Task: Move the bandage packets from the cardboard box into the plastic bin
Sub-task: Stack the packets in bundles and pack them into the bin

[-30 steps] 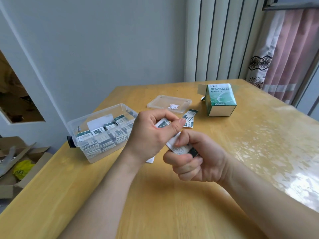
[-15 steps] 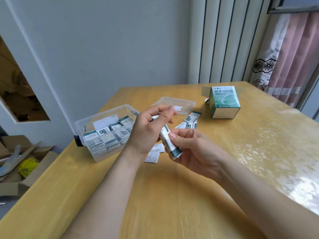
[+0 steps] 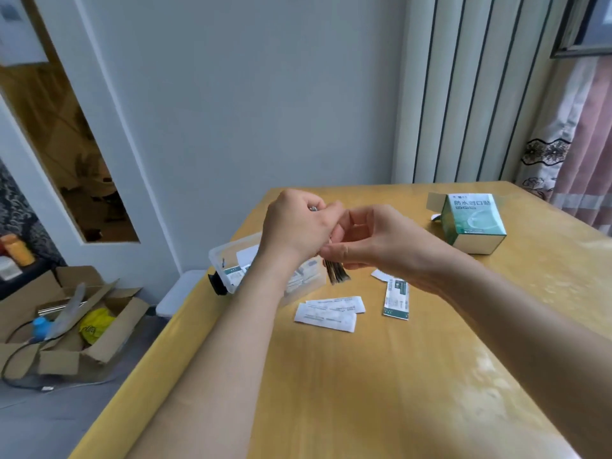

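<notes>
Hands: my left hand and right hand together pinch a packet stack
Bin: far left, behind my wrist

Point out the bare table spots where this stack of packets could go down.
Free: the near tabletop below the loose packets, and the right side below the green box. Crowded: between the plastic bin and both hands, left hand and right hand, where packets lie scattered.

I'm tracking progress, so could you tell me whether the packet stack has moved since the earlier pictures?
Yes. The packet stack has been raised: both hands hold it above the plastic bin rim rather than beside it.
</notes>
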A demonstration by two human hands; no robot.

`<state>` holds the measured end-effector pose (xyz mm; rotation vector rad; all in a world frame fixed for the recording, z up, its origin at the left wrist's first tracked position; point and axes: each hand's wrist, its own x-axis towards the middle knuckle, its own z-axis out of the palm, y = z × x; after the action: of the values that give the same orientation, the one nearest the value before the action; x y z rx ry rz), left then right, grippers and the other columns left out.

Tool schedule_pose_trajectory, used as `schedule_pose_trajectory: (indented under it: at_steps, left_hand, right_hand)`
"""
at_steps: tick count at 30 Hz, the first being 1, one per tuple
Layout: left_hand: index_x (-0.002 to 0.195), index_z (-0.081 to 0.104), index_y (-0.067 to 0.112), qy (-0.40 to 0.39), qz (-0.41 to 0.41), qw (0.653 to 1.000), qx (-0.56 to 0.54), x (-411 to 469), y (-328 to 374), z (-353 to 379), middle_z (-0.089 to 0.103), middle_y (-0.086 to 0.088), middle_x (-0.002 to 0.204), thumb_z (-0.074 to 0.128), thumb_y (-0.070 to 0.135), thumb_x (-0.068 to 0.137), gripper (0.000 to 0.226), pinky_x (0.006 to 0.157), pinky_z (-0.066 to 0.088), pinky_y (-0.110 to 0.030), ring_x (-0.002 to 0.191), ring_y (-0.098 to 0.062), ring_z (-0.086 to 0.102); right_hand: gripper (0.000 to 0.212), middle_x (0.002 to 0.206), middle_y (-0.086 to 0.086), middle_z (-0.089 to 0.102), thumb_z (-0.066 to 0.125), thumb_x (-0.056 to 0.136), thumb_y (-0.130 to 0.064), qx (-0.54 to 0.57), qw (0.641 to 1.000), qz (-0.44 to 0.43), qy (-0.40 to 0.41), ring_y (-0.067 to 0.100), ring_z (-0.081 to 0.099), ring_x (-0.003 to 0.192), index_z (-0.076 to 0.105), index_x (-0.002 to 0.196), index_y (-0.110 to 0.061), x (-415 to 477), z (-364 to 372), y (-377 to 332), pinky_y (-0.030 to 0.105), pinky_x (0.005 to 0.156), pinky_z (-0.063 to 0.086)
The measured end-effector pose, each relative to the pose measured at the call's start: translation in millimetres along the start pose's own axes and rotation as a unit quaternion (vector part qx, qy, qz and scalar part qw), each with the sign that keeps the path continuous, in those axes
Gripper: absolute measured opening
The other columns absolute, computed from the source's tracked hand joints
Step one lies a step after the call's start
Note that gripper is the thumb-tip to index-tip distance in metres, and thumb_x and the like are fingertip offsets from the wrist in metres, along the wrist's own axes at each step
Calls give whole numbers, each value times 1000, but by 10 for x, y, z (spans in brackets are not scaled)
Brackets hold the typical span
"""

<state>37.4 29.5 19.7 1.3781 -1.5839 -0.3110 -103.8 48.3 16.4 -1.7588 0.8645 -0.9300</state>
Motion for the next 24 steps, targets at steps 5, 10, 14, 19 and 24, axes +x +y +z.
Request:
schedule_pose_trajectory:
  at_steps: [5,10,14,19,24]
  left_hand:
    - [45,51,11,21,-52,998,-31,263,-274,-322,36,1,42,65,41,83,50,55,37,-28,50,-20,37]
    - [61,58,0,25,-77,996,-34,408,-548,-569,46,-8,54,62,52,82,57,58,42,-30,54,-20,44]
    - [88,66,7,-99,-124,981,-112,446,-792,-762,68,-14,84,67,41,87,34,77,60,-41,66,-21,64]
    - [106,64,13,-157,-196,963,-99,426,-943,-922,71,-16,94,75,10,82,27,77,60,-29,65,-17,67]
    - [87,69,13,-104,-158,982,-26,421,-1015,-907,72,-14,86,78,4,77,16,78,60,-39,72,-24,72]
  right_hand:
    - [19,77,19,60,76,80,-8,-41,999,15,-31,22,58,71,58,80,-2,459,264,-185,31,73,57]
    - [21,75,19,57,78,79,-9,-66,996,21,-51,24,55,69,58,82,-3,819,508,-223,36,72,52]
    - [21,66,11,57,79,75,-11,-138,988,57,-45,17,52,60,58,74,-5,1038,581,-181,25,62,49]
    - [17,66,1,66,80,73,-16,-265,959,87,-58,10,55,52,63,75,-13,1169,717,-58,18,51,43]
    - [8,74,11,61,73,82,-5,-50,978,173,-110,15,53,61,65,86,-3,1273,702,91,22,63,48]
